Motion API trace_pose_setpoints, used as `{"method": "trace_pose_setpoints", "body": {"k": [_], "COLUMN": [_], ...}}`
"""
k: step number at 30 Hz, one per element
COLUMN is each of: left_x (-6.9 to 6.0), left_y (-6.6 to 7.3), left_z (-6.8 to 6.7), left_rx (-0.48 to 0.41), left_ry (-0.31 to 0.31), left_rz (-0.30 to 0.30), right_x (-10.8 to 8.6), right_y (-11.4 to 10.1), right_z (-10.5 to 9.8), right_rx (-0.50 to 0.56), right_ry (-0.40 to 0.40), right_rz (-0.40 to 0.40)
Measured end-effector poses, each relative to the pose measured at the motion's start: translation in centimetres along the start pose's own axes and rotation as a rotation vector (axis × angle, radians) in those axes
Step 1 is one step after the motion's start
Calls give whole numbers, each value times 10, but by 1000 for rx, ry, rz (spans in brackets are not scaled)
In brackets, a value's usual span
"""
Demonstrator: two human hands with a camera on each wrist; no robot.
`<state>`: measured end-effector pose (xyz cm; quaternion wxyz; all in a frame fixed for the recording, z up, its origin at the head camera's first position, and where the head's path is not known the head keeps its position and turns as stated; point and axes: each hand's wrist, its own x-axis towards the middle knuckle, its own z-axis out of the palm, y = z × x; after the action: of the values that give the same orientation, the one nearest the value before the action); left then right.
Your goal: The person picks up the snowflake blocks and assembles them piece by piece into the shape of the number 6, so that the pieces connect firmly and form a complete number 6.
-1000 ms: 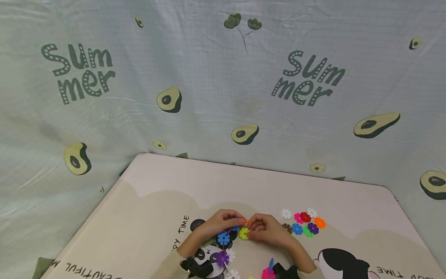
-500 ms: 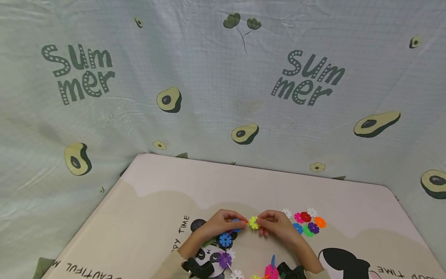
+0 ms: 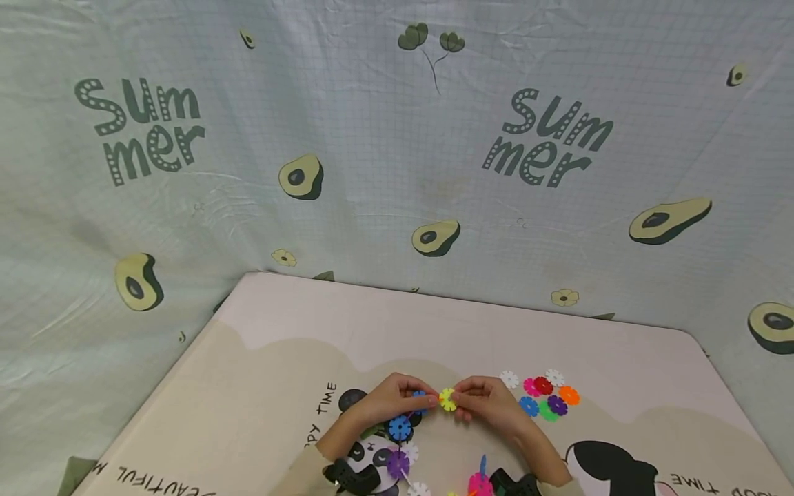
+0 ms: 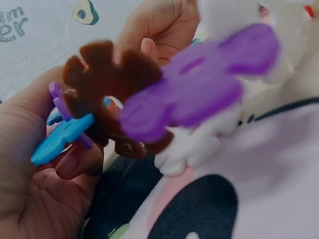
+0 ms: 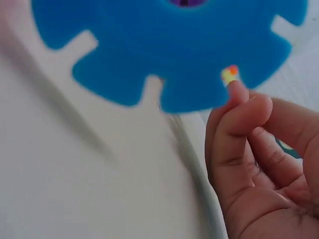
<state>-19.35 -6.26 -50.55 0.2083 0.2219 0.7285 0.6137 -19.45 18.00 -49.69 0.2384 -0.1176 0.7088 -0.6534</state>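
1. Compared with 1.0 s ago, your yellow disc (image 3: 448, 399) has shifted up in the head view, from below your fingertips to level with them.
2. It lies between your 2 hands; your right hand (image 3: 489, 401) pinches its right edge.
3. Your left hand (image 3: 397, 399) pinches an orange piece (image 3: 441, 397) at the disc's left edge; you can't tell whether they're joined.

Head view was evenly lit, slightly dim; light was soft, direction hard to tell. Cloth backdrop (image 3: 366, 124) picked up faint sheen on its left-hand creases. Left wrist ran murkier, purple disc (image 4: 199, 84) smeared and out of focus up close. Right wrist looked pale and washed out; near blue disc (image 5: 164, 55) was soft-edged, right hand (image 5: 271, 157) noticeably crisper.
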Motion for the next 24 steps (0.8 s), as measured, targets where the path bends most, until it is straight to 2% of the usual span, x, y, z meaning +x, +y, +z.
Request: {"method": "trace_pose_setpoints", "body": {"k": [5,11,17,20,24], "left_x": [0,1,3,3,0], "left_y": [1,3,4,4,6], "left_z": [1,3,0,-2,-8], "left_rx": [24,-3,-31,-63,-105], "left_ry": [4,35,46,39,37], "left_rz": [-6,-26,-32,-32,0], "right_x": [1,5,10,11,14], "right_y": [0,0,-2,-2,-1], "right_z": [6,15,23,23,24], "right_rx": [12,40,76,78,72], "right_ry": [26,95,16,2,-15], "right_rz": [6,-13,-15,7,11]}}
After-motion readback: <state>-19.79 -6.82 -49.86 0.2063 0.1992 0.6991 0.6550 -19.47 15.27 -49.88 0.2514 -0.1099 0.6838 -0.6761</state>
